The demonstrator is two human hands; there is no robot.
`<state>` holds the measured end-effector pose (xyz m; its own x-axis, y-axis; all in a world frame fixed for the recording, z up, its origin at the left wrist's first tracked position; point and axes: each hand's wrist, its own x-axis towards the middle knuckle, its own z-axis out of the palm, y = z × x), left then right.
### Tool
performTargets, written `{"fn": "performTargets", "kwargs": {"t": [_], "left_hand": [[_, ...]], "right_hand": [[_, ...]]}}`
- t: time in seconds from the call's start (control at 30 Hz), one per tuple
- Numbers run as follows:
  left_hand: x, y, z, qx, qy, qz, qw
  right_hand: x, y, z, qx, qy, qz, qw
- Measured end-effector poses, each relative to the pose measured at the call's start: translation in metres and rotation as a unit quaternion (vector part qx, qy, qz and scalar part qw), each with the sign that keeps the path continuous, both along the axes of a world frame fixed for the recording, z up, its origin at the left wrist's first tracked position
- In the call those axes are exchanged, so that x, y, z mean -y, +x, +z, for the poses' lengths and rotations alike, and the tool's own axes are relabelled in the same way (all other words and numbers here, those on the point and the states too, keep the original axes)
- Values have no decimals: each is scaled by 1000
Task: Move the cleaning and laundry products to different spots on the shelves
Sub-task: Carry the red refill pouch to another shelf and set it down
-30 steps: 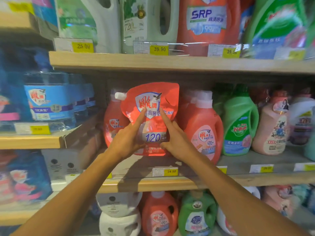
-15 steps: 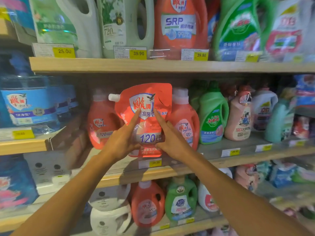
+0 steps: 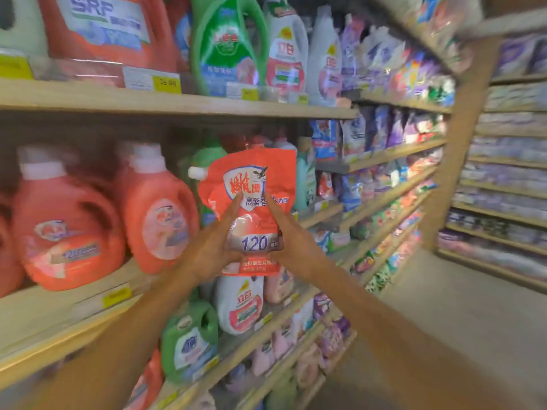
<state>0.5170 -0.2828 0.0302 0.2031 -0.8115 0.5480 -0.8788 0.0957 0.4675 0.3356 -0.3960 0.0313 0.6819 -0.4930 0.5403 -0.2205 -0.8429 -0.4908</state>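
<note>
An orange refill pouch (image 3: 251,179) of laundry detergent with a white spout at its upper left is held upright in the air in front of the middle shelf (image 3: 97,300). My left hand (image 3: 211,247) grips its lower left side and my right hand (image 3: 291,241) its lower right side, index fingers pointing up along the label. Orange detergent jugs (image 3: 159,211) stand on that shelf to the left of the pouch. A green jug (image 3: 207,161) and a teal bottle (image 3: 303,176) are partly hidden behind it.
The top shelf (image 3: 177,102) carries large orange, green and white jugs. Lower shelves hold a green jug (image 3: 189,341), a white bottle (image 3: 239,303) and pink bottles. Bagged products fill the shelves running to the right. An aisle floor (image 3: 458,315) and another shelf unit (image 3: 503,179) lie at right.
The view has swung right along the aisle. Both hands have carried the pouch rightward, past the orange jugs, and it now hangs in front of the green and teal bottles.
</note>
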Motion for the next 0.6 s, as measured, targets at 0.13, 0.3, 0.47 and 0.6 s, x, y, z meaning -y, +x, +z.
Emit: {"fn": "performTargets", "kwargs": {"t": [0.13,0.3,0.47,0.6], "left_hand": [[75,-62,1,0,8,-92,996],[167,-149,4,-7,-9,-178,984],[267,-232,-1,-27,-8,-248,968],[340,-286,1,-27,-2,-259,965]], "right_hand": [[43,-77,1,4,4,-79,997],[101,-173,3,-4,4,-175,985],[169,-261,5,-6,-1,-230,973],[228,-318,6,-11,-9,-266,964]]}}
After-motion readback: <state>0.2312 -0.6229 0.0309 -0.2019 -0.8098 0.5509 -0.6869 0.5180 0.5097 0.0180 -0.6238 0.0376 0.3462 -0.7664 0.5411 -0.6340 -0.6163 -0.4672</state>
